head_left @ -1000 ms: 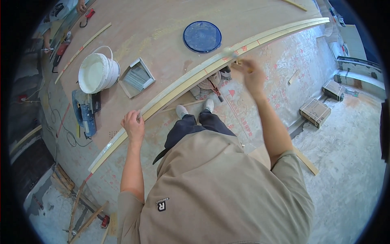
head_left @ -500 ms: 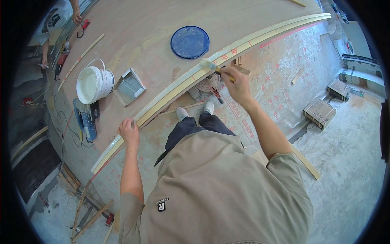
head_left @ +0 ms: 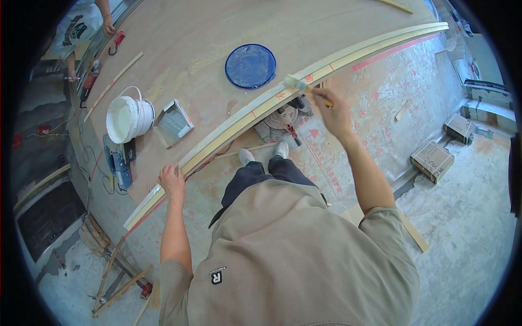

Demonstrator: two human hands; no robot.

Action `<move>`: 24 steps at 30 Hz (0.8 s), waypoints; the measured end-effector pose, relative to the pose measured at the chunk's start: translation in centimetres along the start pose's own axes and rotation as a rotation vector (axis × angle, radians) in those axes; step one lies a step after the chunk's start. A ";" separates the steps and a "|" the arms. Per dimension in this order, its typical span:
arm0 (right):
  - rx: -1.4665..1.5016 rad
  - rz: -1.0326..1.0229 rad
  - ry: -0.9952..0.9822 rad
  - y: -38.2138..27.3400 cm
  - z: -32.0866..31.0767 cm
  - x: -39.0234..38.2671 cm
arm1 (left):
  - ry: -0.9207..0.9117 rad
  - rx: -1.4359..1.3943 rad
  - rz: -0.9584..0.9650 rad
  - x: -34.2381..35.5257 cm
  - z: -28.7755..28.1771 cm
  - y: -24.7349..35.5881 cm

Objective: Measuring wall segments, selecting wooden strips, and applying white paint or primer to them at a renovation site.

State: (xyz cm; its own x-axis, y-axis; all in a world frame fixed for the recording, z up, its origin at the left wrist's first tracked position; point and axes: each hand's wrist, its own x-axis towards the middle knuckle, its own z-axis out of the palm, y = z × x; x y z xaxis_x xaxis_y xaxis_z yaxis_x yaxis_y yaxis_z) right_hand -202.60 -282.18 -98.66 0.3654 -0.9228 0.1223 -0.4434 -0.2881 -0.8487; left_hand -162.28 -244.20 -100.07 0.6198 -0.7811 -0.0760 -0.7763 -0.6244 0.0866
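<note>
A long pale wooden strip point(head_left: 242, 120) runs diagonally along the edge of the work board, a white coating on its top face. My left hand point(head_left: 172, 182) is closed over its near-left part. In my right hand point(head_left: 334, 115) is a paintbrush point(head_left: 298, 83) with a yellowish handle; its pale bristles are at the strip's upper face, right of the middle. Beyond the strip lies a round blue lid point(head_left: 250, 66), smeared with white. A white bucket point(head_left: 145, 118) with pale contents leans at the left, beside an open carton point(head_left: 175, 124) of thin metal pieces.
A blue power tool point(head_left: 117, 163) lies by the bucket. Under the strip is a saw-like machine point(head_left: 283, 119), near my feet. A co-worker's hand point(head_left: 108, 25) shows at upper left, near red tools. Two cartons point(head_left: 432, 161) stand on the floor at right.
The brush and my right hand have moved a little to the right along the strip. My left hand keeps its place on the strip. The co-worker shows more at upper left.
</note>
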 end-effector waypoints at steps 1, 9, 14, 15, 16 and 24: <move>-0.001 -0.028 0.033 0.3 -0.6 0.6 | -0.011 0.008 -0.007 0.0 -0.1 0.2; -0.177 0.195 0.429 6.4 -9.2 8.8 | -0.022 0.028 -0.012 0.0 -0.1 0.4; -0.079 0.042 -0.004 0.2 -1.1 1.4 | 0.073 -0.076 -0.034 -0.6 0.0 -0.6; -0.023 0.043 -0.059 -2.8 0.2 0.7 | 0.097 -0.132 -0.034 -0.7 0.5 -0.8; 0.001 0.011 -0.095 -5.9 1.4 0.2 | 0.126 -0.177 -0.043 -0.9 1.1 -1.4; 0.361 -0.210 -0.471 -29.1 15.9 4.2 | 0.372 -0.404 -0.098 -1.4 -0.2 -0.1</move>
State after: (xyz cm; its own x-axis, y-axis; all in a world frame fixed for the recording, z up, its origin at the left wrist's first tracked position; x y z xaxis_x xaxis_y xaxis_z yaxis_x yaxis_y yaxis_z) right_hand -175.16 -273.60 -81.62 0.7724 -0.6206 0.1350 -0.0490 -0.2702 -0.9616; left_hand -163.02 -243.08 -99.78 0.7422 -0.6230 0.2468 -0.6529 -0.5892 0.4761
